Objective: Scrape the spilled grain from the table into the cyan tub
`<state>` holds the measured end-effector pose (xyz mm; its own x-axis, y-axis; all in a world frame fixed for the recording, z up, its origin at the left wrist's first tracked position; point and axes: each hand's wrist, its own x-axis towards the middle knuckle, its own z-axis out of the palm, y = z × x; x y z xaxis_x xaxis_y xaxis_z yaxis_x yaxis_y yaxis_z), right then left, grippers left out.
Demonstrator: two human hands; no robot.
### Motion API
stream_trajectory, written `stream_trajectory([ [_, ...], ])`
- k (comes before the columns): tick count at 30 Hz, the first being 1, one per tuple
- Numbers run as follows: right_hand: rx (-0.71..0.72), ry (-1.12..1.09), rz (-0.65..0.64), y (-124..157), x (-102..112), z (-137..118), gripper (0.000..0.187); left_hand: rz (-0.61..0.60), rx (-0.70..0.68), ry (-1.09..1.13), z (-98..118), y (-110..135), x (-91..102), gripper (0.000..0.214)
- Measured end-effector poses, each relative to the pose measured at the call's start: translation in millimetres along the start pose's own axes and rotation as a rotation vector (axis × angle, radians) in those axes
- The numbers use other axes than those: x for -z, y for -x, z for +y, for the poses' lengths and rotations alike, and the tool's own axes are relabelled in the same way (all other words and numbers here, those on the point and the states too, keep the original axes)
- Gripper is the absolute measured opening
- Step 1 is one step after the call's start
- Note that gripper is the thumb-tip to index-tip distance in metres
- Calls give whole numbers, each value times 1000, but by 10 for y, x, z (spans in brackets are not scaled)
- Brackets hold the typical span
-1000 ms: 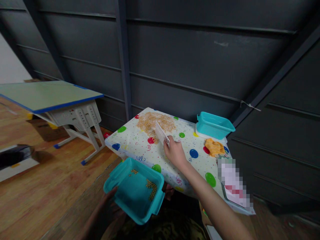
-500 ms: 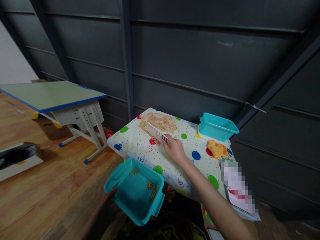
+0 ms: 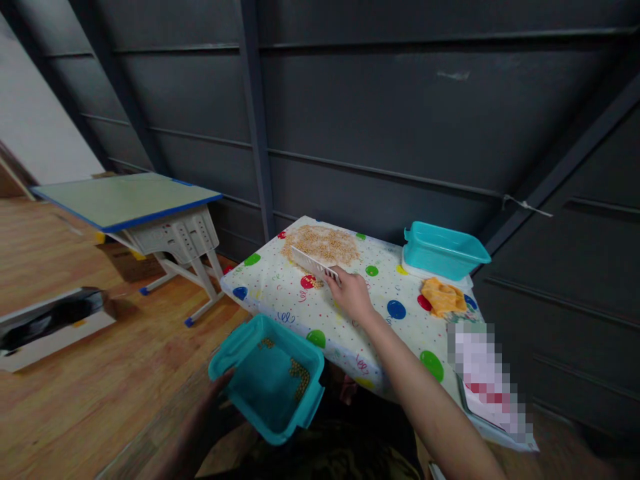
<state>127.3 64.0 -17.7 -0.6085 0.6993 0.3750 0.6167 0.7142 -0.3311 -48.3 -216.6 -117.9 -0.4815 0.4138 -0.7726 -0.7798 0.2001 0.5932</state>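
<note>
My right hand [image 3: 351, 295] is closed on a white comb-like scraper [image 3: 313, 265] that rests on edge against a spread of small tan beans [image 3: 323, 243] on the balloon-print tablecloth [image 3: 280, 290]. My left hand [image 3: 220, 393] grips the near left rim of a teal plastic container [image 3: 267, 378], held tilted below the table's front edge. A few beans lie inside the container.
A second teal container [image 3: 445, 250] stands on a white lid at the table's back right, with an orange cloth [image 3: 443, 297] in front of it. A pixelated paper [image 3: 487, 380] lies at the right edge. A green-topped desk [image 3: 127, 200] stands to the left on the wooden floor.
The scraper has swung from nearly upright to lying lower and more crosswise along the near edge of the beans. The view has shifted a little; the container stays in my left hand.
</note>
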Motion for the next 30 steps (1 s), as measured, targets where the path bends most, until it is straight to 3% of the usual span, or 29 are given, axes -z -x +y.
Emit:
stream_trajectory([
  [4,23,-7,-3,25,32,-27,31,-43,-49,-60,7,99,14,57],
  [9,9,19,-15,35,40,-27,32,-86,-107,-79,31,234,3,47],
  [15,10,28,5,30,39,-16,33,-132,-126,-95,104,371,-71,53],
  [26,89,-38,-43,97,48,-43,29,-187,-127,-130,102,393,-120,64],
  [30,89,-50,-19,97,38,-22,31,-190,-108,-113,62,356,-116,55],
])
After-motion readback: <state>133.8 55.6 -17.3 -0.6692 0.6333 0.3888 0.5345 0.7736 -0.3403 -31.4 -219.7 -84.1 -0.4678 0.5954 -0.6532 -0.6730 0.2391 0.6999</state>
